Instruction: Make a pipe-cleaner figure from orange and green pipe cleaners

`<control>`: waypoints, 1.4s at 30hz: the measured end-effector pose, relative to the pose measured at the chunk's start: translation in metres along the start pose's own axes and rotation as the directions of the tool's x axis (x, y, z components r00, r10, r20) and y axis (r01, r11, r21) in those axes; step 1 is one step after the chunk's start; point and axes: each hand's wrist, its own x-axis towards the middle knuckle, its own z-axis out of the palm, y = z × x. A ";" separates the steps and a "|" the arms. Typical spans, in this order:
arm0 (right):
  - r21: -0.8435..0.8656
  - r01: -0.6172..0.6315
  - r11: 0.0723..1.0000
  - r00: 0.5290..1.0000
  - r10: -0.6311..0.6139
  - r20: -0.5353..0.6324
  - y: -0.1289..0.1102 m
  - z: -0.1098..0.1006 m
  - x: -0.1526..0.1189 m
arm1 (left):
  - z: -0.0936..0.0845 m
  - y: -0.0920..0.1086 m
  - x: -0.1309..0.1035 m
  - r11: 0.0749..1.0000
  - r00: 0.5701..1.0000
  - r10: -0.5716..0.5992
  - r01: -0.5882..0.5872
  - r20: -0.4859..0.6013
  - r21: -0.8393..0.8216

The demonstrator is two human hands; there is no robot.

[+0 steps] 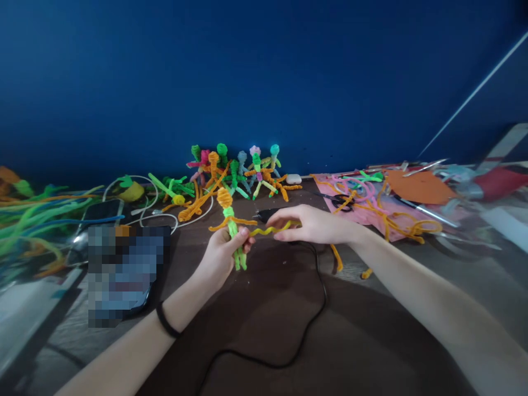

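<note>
My left hand (225, 250) pinches a pipe-cleaner figure (231, 225) upright by its body. The figure has a coiled orange head, a green body and legs, and orange arms spread to both sides. A wavy yellow pipe cleaner (270, 230) runs from my left fingertips to my right hand (303, 224), whose fingers are closed on its other end. Just behind my right fingers lies a black tool (268, 214) with a pointed metal tip and a black cord, partly hidden by the hand.
Several colourful pipe-cleaner figures (235, 176) stand along the blue wall. A phone (132, 275) and loose pipe cleaners lie at the left. To the right are black scissors (342, 202), a pink sheet (371, 217) and an orange piece (421, 187). The black cord (324, 302) curves across the front.
</note>
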 end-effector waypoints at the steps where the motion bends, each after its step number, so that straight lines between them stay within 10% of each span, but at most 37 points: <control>1: 0.019 0.016 1.000 1.000 -0.016 0.006 -0.003 0.004 0.001 | 0.001 -0.001 -0.001 1.000 1.000 -0.004 0.004 0.012 0.009; 18: 0.417 -0.034 0.908 0.997 0.062 -0.054 0.003 0.037 0.013 | 0.005 0.001 0.001 0.999 0.994 -0.006 0.001 -0.113 -0.041; 26: 0.534 -0.010 0.845 0.991 0.078 -0.105 0.005 0.051 0.015 | 0.007 -0.005 0.001 0.993 0.996 0.083 -0.081 0.025 -0.087; 42: 0.931 0.026 0.365 0.997 0.055 -0.049 0.016 0.071 0.023 | 0.008 -0.002 -0.003 0.985 1.000 -0.005 0.007 0.012 -0.175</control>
